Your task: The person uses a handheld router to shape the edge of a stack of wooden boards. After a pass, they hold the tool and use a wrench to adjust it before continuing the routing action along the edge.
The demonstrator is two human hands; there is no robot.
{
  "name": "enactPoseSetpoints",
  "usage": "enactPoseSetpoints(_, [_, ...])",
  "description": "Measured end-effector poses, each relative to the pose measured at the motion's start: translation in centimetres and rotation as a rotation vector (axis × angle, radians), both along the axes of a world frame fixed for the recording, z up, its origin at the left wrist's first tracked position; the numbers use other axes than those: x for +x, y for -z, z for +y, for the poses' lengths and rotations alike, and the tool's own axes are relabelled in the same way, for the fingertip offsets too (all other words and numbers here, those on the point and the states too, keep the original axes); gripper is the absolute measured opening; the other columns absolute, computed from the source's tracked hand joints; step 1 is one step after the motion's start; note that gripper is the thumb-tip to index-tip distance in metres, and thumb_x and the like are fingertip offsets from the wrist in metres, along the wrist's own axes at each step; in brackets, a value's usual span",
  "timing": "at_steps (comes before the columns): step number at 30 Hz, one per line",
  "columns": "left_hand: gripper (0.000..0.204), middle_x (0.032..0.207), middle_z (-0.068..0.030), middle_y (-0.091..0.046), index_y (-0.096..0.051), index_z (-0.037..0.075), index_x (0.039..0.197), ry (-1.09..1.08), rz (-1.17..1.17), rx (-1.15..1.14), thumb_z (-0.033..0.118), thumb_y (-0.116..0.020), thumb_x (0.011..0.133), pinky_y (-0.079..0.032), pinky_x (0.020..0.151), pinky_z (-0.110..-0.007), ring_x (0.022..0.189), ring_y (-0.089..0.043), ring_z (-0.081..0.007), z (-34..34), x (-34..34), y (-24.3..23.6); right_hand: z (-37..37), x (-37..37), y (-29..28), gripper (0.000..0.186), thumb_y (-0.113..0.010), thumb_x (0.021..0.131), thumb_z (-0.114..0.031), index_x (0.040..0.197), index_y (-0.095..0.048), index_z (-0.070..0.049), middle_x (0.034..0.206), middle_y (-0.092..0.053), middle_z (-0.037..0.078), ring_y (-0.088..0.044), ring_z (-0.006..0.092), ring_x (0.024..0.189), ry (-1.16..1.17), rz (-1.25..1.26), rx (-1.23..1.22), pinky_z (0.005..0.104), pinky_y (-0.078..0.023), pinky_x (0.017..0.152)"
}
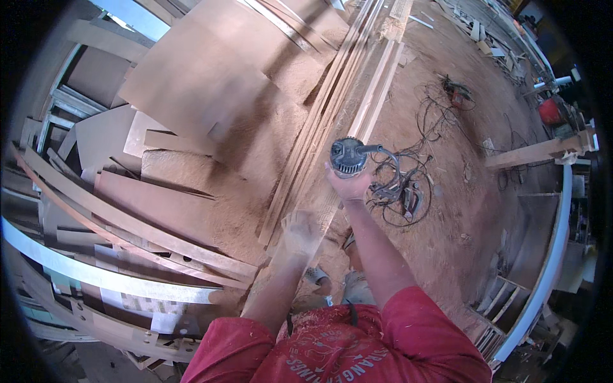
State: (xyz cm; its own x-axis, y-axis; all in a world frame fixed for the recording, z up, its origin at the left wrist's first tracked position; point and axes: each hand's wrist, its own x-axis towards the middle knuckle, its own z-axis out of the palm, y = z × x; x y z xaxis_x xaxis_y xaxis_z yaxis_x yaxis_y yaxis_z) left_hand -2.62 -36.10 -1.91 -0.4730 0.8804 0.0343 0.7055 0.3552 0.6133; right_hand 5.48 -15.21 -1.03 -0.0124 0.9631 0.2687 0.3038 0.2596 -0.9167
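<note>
My right hand (350, 186) grips a corded power tool (348, 156) with a round, dark, vented top. The tool is over a long sawdust-covered wooden plank (329, 201), its cable leaving to the right. The tool's lower end is hidden, so I cannot tell its exact kind. Nearer to me, my left hand (300, 235) is over the same plank, smeared by motion or dust, and its fingers do not show clearly. Long narrow wooden strips (313, 134) run alongside on the left.
Coiled black cables (396, 185) and another power tool (412, 203) lie on the dusty floor at right. Large brown sheets (198, 70) and curved boards (147, 239) crowd the left. A wooden beam (536, 152) juts in from the right, beyond a pale curved edge (555, 255).
</note>
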Motion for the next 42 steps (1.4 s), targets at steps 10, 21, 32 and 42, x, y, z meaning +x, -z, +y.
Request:
enactPoseSetpoints(10, [0.018,0.114,-0.0234,-0.068,-0.067,0.002,0.11,-0.064,0.012,-0.042,0.017,-0.064,0.101,-0.048,0.102,-0.058,0.116,-0.063,-0.047,-0.5,-0.3,0.5,-3.2,-1.2,-2.9,0.065,-0.106,0.073,-0.036,0.116,-0.075,0.0,0.104,-0.084,0.012,-0.084,0.0255,0.095,0.105,-0.051,-0.076,0.0416,-0.066,0.088])
enactPoseSetpoints(21, [0.013,0.107,-0.0234,-0.066,-0.065,0.003,0.106,-0.09,0.004,-0.097,0.015,-0.064,0.101,-0.05,0.099,-0.057,0.108,-0.062,-0.0468,-1.9,-0.5,1.7,4.2,-0.9,0.0,0.066,-0.101,0.078,-0.033,0.128,-0.072,-0.001,0.116,-0.083,0.01,-0.082,0.0267,0.105,-0.175,0.335,-0.112,0.0432,-0.067,0.098])
enactPoseSetpoints(32, [0.011,0.108,-0.0233,-0.066,-0.065,0.002,0.105,-0.105,-0.053,0.029,0.013,-0.062,0.105,-0.05,0.095,-0.059,0.108,-0.063,-0.0467,-0.1,0.3,-0.6,11.6,-0.1,-2.7,0.071,-0.103,0.075,-0.047,0.124,-0.078,-0.002,0.11,-0.086,0.013,-0.085,0.0294,0.1,0.085,-0.094,-0.2,0.0421,-0.065,0.093])
enactPoseSetpoints(42, [0.023,0.128,-0.0196,-0.072,-0.071,0.005,0.124,0.004,0.039,0.148,0.02,-0.063,0.108,-0.044,0.113,-0.058,0.127,-0.064,-0.043,-2.8,-1.2,0.6,-6.2,-1.1,-4.0,0.067,-0.103,0.073,-0.038,0.121,-0.075,-0.001,0.108,-0.085,0.016,-0.085,0.0308,0.1,0.114,-0.039,-0.289,0.0436,-0.066,0.091])
